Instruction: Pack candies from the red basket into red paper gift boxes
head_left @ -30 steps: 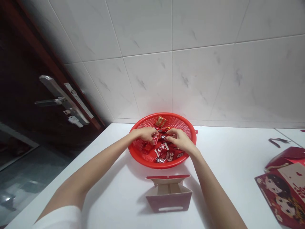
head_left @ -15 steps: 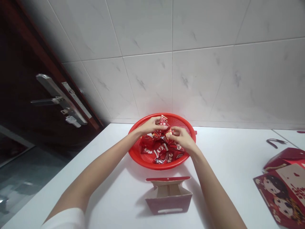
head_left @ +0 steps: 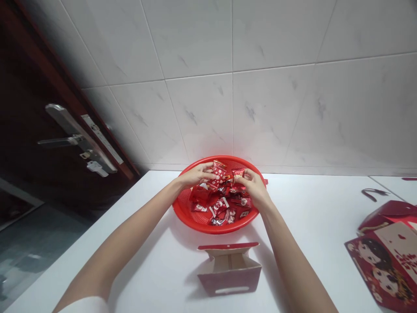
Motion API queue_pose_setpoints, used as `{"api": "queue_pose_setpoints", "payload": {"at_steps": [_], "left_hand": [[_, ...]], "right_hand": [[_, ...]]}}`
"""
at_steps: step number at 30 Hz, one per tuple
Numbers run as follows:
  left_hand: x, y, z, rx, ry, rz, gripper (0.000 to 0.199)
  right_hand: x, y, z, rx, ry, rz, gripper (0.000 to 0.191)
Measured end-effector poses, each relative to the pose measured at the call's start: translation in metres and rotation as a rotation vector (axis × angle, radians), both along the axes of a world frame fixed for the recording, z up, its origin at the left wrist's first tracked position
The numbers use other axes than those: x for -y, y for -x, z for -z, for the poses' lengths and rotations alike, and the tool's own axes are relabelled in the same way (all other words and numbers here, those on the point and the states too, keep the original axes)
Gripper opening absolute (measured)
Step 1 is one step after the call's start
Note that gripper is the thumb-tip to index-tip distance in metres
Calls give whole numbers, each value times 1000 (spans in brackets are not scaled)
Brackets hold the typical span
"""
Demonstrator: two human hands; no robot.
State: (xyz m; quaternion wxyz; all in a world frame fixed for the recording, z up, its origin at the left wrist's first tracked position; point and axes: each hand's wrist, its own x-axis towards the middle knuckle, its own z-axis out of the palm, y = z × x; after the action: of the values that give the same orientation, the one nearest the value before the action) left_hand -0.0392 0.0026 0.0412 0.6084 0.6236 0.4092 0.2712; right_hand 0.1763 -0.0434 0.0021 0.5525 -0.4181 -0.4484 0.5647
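A round red plastic basket [head_left: 182, 214] with a mesh wall holds several red-wrapped candies [head_left: 219, 206]. Over its left side, my left hand [head_left: 197, 174] is closed on a red candy packet with pale dots [head_left: 217, 174]. Inside the right part of the basket, my right hand [head_left: 253, 186] pinches a smaller red and gold candy [head_left: 239, 173] between thumb and fingers. In front of the basket stands an open paper box [head_left: 230, 276] with a red flap and a slot in its near side; its visible inside is bare.
At the right lie red boxes printed with cartoon figures [head_left: 379, 271]. Behind them is a dark pair of pliers or snips [head_left: 374, 193]. A tiled wall [head_left: 276, 117] rises behind the white table [head_left: 146, 269]. A dark door with a metal handle [head_left: 60, 141] is at the left.
My hands have moved apart, the left one to the left with the dotted packet and the right one slightly right with its candy. The view has shifted a little.
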Motion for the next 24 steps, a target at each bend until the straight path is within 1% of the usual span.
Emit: {"api": "queue_pose_setpoints", "payload": {"at_steps": [4, 7, 11, 15, 18, 20, 22, 24], "left_hand": [[6, 0, -3, 2, -59, -26, 60], [9, -2, -4, 13, -97, -53, 71], [11, -9, -2, -9, -151, -123, 89], [15, -22, 3, -30, -182, -174, 108], [17, -36, 8, -107, -206, -197, 111], [16, -44, 12, -119, -229, -191, 112], [15, -50, 14, -115, -250, -168, 112], [15, -51, 14, -114, -265, -134, 108]], "right_hand": [[0, -1, -2, 15, -8, -24, 26], [2, -2, -4, 6, -9, -47, 26], [2, -1, -3, -9, 18, -62, 28], [-1, 0, -1, -55, 18, -74, 28], [-1, 0, -1, -84, 24, -111, 27], [0, 0, -2, -97, 29, -131, 27], [0, -1, -2, -106, 28, -129, 29], [-1, -2, -1, -115, 14, -98, 32]]}}
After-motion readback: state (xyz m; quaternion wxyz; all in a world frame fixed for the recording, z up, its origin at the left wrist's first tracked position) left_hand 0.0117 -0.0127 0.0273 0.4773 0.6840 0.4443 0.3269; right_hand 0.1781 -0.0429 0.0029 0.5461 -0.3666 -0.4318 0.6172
